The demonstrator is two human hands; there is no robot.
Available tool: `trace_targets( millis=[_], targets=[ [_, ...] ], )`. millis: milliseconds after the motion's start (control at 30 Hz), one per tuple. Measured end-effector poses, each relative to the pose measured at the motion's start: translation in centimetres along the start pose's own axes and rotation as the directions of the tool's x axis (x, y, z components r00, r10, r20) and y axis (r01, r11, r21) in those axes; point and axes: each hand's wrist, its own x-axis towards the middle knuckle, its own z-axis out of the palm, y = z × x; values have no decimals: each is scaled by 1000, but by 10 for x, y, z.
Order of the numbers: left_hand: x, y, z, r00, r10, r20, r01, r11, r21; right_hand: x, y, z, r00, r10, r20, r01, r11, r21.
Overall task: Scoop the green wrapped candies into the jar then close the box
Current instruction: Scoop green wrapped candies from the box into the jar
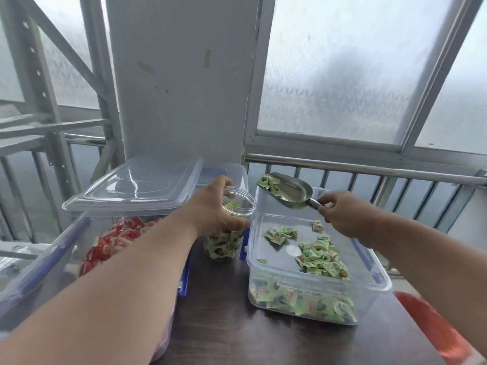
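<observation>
Both hands are busy: the left hand (216, 206) wraps its fingers and thumb around the upper wall of the clear jar (226, 227), which stands on the dark table (218, 299) just left of the open box (316, 262), while the right hand (342, 214) pinches the handle of the metal scoop (290, 192). Below and in front of the right hand, green wrapped candies (320, 258) lie loose in the box; they look light, crinkly and slippery, better shovelled than picked. The jar seems thin and light, so a grip near the rim steadies it against tipping. Beyond the right hand's fingertips, the scoop's long axis runs from the handle up and leftward, its mouth carrying a few candies (268, 183) and pointing towards the jar's opening, just right of the left hand. The stiff scoop is best held by the handle end.
</observation>
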Motion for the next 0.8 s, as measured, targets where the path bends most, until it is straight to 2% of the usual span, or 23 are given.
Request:
trace_targets(
  millis=[133, 233, 267, 300, 367, 567, 700, 800],
  targets=[
    [-2, 2, 0, 1000, -9, -2, 9, 1000, 0, -1, -21, -19, 991, -131, -28, 126, 981, -146],
    [-4, 3, -1, 1000, -14, -5, 15, 1000, 4, -1, -41, -25, 957, -271, 105, 290, 920, -264],
    [-5, 4, -1, 1000, -13, -9, 13, 1000, 8, -1, -47, -26, 944, -322, 71, 325, 875, -359],
    [-6, 4, -1, 1000, -13, -13, 13, 1000, 9, 1, -52, -27, 924, -382, -21, 329, 820, -469],
    [-7, 4, -1, 1000, -18, -19, 18, 1000, -4, 0, -61, -28, 867, -470, -164, 313, 771, -554],
    [-5, 3, 0, 999, -35, -39, 34, 999, -15, -5, -62, -32, 734, -627, -261, 429, 726, -537],
    [-7, 4, -1, 999, -29, -32, 29, 1000, -1, -1, -47, -35, 702, -636, -321, 463, 750, -473],
    [-8, 4, -2, 999, 12, -36, -12, 1000, 10, 3, -34, -36, 694, -580, -428, 404, 805, -436]
  ],
)
